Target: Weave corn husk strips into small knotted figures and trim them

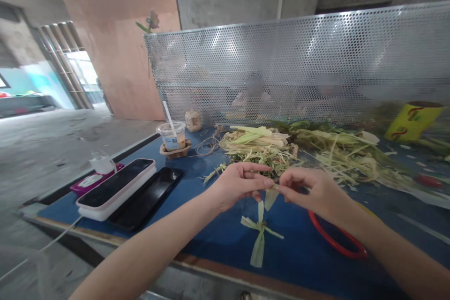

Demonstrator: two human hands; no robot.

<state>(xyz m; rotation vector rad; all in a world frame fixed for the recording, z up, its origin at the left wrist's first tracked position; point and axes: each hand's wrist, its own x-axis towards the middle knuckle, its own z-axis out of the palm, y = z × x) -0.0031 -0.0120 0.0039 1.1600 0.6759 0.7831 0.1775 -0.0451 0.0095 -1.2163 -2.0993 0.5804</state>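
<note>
Over the front part of the blue table, my left hand (239, 185) and my right hand (312, 190) meet with fingertips almost touching. Both pinch a pale green strip of corn husk (270, 199), whose end hangs down between them. Just below, a cross-shaped piece of knotted husk (258, 246) lies flat on the tabletop. A red loop-shaped handle (339, 241) rests under my right forearm, which partly hides it. Behind my fingers sits a pile of shredded husk strips (260, 143).
A drink cup (172, 137) with a straw, a roll of twine (193, 120) and a phone (147, 197) beside a white-and-pink case (116, 187) are on the left. Loose husks (337, 150) and a yellow roll (413, 122) lie right. A perforated metal screen (281, 65) bounds the back.
</note>
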